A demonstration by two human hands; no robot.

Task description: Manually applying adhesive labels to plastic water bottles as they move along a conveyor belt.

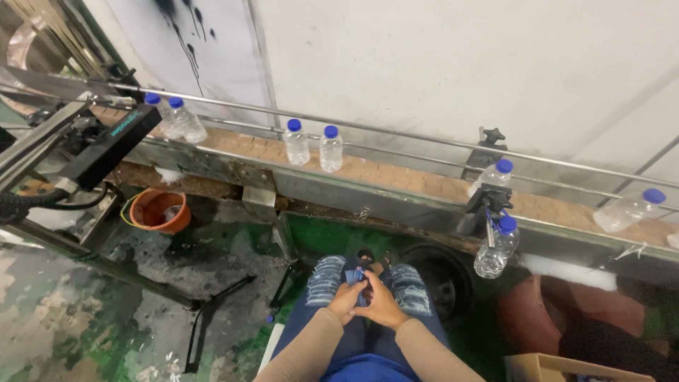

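In the lap, at six o'clock, the left hand (344, 300) and right hand (382, 305) meet, fingers pinched narrow around a small blue object (358, 277) (too small to identify), resting on the knees probably for steadiness. At twelve o'clock, blue-capped bottles (312, 146) stand on the conveyor (396, 177); one bottle (496, 245) hangs at two o'clock.

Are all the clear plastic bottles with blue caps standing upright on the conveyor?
No: one clear plastic bottle with a blue cap lies on its side on the conveyor.

Both hands (366, 301) pinch a small blue item (358, 278) beside 7 conveyor bottles (330, 149).
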